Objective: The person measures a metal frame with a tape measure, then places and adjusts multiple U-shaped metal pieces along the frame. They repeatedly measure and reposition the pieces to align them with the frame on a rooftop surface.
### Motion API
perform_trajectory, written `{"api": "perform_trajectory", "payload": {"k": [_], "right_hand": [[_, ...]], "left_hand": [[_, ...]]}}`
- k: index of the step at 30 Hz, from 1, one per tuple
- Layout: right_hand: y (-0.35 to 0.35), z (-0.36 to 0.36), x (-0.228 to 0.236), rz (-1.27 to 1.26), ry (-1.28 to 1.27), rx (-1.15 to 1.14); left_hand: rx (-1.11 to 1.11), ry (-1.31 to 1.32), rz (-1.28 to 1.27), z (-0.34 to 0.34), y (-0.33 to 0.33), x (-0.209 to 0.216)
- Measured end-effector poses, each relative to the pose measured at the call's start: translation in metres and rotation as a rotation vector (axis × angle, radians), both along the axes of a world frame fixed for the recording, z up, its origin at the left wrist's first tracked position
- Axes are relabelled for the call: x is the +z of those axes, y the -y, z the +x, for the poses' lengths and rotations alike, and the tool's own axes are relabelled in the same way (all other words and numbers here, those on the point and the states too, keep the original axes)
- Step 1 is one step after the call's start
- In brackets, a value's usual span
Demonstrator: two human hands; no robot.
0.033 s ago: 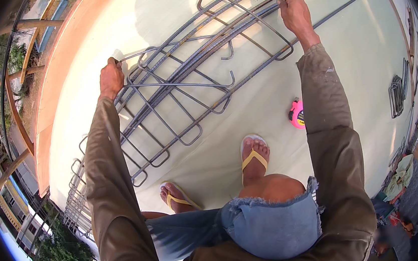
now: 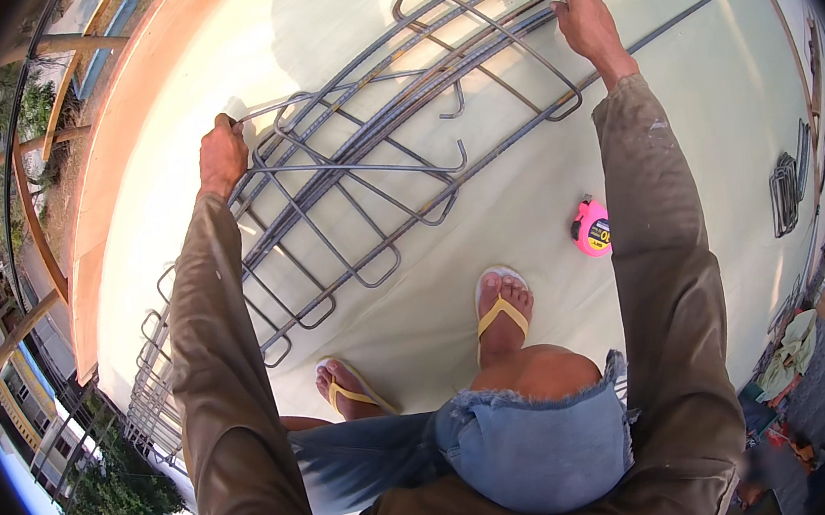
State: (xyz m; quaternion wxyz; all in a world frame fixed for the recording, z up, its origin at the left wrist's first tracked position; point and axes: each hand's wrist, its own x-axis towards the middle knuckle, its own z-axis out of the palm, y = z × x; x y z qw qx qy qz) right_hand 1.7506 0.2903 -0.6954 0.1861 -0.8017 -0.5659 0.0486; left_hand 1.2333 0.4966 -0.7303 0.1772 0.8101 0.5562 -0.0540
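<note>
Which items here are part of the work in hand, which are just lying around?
In hand:
left hand gripping a bent steel stirrup
right hand on another stirrup
long rebar bundle

Lying about:
pink tape measure
spare stirrups at right
cloth pile

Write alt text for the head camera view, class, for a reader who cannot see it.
A person looks down at their two hands gripping a cage of steel reinforcing bars lying on a pale concrete floor, left hand and right hand far apart. A pink tape measure lies by their feet in yellow flip-flops.
</note>
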Motion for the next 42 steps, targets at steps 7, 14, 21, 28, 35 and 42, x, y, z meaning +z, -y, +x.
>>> {"api": "perform_trajectory", "payload": {"k": [7,14,21,28,35,42], "right_hand": [[-0.021,0.021,-0.029,-0.415,0.254,0.405],[-0.047,0.032,-0.012,-0.590,0.213,0.612],[-0.047,0.029,-0.018,-0.600,0.304,0.697],[-0.036,0.025,-0.011,-0.605,0.422,0.661],[-0.030,0.028,-0.016,-0.519,0.368,0.652],[-0.027,0.024,-0.021,-0.431,0.330,0.643]], "left_hand": [[0.079,0.039,-0.044,0.009,0.000,0.007],[0.200,0.175,-0.086,0.002,-0.001,0.000],[0.536,0.325,-0.278,0.006,-0.023,-0.009],[0.526,0.593,-0.202,0.013,-0.051,-0.002],[0.746,0.661,-0.117,-0.013,0.015,-0.002],[0.795,0.761,0.058,-0.004,0.046,-0.005]]}}
